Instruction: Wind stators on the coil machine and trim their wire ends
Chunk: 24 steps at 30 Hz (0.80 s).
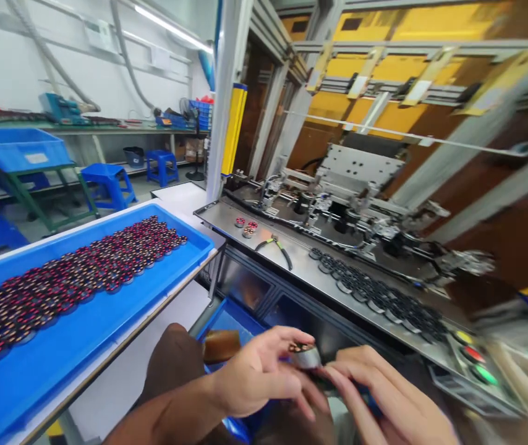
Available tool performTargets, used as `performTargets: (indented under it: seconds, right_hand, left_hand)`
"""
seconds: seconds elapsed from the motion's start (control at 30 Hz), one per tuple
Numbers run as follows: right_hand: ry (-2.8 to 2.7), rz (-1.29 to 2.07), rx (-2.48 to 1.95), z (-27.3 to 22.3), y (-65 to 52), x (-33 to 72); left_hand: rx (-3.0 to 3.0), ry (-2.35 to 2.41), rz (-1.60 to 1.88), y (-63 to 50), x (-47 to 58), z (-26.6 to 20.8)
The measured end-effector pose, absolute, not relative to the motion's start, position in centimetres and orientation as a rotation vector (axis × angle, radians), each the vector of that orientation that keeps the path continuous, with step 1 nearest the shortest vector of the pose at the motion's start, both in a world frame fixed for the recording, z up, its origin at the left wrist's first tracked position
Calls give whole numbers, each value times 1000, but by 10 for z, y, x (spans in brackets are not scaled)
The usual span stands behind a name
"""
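One metal ring (309, 357), lower centre, is held in the left hand (257, 374); the right hand (379, 386) is close beside, its grip too blurred to tell. Handling seems underway; the next move likely calls for steadiness.

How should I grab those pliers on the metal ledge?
Probably by both handles, coming from the near side: the pliers lie with their handles spread open toward you and their head pointing away across the ledge.

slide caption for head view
Left hand holding a round part, right hand close by, blue tray of parts at left.
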State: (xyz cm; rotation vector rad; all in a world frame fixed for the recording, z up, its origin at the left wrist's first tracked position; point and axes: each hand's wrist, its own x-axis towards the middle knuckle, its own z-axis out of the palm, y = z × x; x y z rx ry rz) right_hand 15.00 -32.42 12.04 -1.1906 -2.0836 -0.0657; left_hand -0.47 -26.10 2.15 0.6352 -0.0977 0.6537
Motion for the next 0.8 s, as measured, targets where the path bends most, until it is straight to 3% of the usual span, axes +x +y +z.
performTargets:
  seconds: [0.1, 0.17, 0.33, 0.4, 0.8]
  right_hand:
    - [-1984, -7, -1201, 127, -326, 142]
    - [-1983, 96, -1145, 130, -325, 140]
    - [-2054, 242, -1017, 132, -321, 146]
    - [-2070, 227, -992, 132, -320, 150]
    - [-1817, 236, -1198, 117, -324, 152]
  left_hand:
    - [546, -93, 843, -259, -14, 34]
    - [508, -75, 793, -254, -16, 36]
    - [613, -181, 104, -249, -9, 29]
    - [620, -225, 54, -252, -10, 29]
    - [742, 32, 865, -253, -14, 36]
